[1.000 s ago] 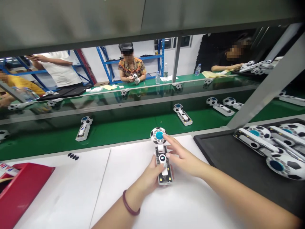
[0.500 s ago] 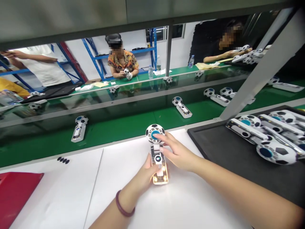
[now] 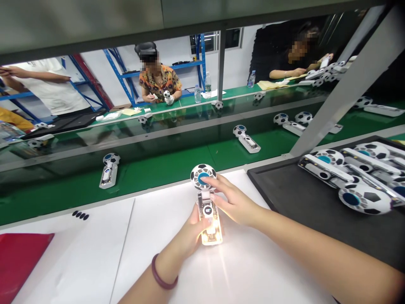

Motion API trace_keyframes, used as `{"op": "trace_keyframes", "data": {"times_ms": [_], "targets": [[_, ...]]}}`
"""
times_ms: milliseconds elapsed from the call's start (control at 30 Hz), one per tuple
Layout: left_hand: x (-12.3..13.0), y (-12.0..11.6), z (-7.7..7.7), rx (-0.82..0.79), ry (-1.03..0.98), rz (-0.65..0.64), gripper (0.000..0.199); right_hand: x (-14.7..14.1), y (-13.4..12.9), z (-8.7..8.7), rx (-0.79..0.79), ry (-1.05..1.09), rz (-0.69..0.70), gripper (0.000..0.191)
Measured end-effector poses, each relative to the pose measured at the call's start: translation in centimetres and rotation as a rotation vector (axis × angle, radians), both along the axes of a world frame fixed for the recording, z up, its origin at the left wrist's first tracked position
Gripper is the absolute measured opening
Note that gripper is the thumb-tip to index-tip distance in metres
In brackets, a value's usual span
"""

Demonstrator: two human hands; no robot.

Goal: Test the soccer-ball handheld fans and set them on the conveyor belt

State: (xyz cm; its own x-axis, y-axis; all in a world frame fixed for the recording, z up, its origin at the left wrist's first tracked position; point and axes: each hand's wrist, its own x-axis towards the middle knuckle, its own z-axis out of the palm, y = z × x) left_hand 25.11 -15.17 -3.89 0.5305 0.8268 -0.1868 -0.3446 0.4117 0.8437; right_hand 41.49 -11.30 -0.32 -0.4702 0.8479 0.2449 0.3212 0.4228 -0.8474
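**Gripping a glowing football-patterned device point(image 3: 207, 202) in the left hand point(image 3: 189, 234), covering part of a blue disc point(image 3: 199, 180) with the right hand point(image 3: 238, 202)**

Clasping the device's clear lower body firmly with the left hand, thumb across the front below the round display point(image 3: 208, 210). Curling the left fingers behind, mostly hidden by the body; cannot make out their exact hold. Wearing a dark red bracelet point(image 3: 158, 278) on the left wrist. Spreading the right hand loosely at the device's right side, one fingertip over the blue disc of the ball-shaped head point(image 3: 194, 175), thumb near the white hinge. Cannot tell whether pressing the disc or merely resting there; cannot see the right palm.

Held over the white tabletop point(image 3: 164, 215), toward the far edge, in front of the green belt point(image 3: 180, 158). Cannot tell whether touching the surface at the lower end. Shining warm yellow there, washing out detail and throwing streaks onto the tabletop. Reading "100" on the display.

To the right, in a black tray point(image 3: 291, 202), similar devices point(image 3: 367, 198), overlapping and cut off at the view's edge. To the left, a red object point(image 3: 22, 261), also cut off, and four dark ovals point(image 3: 80, 215), too small to identify. Across the belt, co-workers point(image 3: 160, 84), partly out of view or blurred.
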Motion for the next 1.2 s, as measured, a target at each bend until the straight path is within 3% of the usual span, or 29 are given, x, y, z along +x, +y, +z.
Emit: {"op": "trace_keyframes", "data": {"times_ms": [467,733,800,900,967,1067,1200], "targets": [[0.2,0.1,-0.4,0.032,-0.009,0.036,0.051,-0.1,-0.1,0.1,0.001,-0.005,0.004,0.046],[0.1,0.2,-0.4,0.065,0.007,-0.025,0.063,-0.2,-0.2,-0.3,-0.064,0.035,-0.001,0.051],[0.0,0.2,-0.4,0.052,-0.008,-0.025,0.063,-0.4,0.0,-0.6,-0.162,0.171,0.003,0.065],[-0.1,0.1,-0.5,0.038,-0.025,-0.043,0.06,-0.6,0.4,-0.8,-0.435,0.45,0.033,0.086],[-0.2,-0.1,-0.5,0.027,-0.034,-0.074,0.056,-0.5,0.6,-0.8,-0.643,0.505,0.119,0.075],[0.0,-0.5,-0.4,-0.016,-0.112,-0.166,0.051,-0.2,0.5,-0.4,-0.88,0.51,0.287,0.041],[0.4,-0.9,-0.2,-0.034,-0.138,-0.293,0.056,0.4,0.1,-0.1,-0.986,0.548,0.446,0.035]]}}
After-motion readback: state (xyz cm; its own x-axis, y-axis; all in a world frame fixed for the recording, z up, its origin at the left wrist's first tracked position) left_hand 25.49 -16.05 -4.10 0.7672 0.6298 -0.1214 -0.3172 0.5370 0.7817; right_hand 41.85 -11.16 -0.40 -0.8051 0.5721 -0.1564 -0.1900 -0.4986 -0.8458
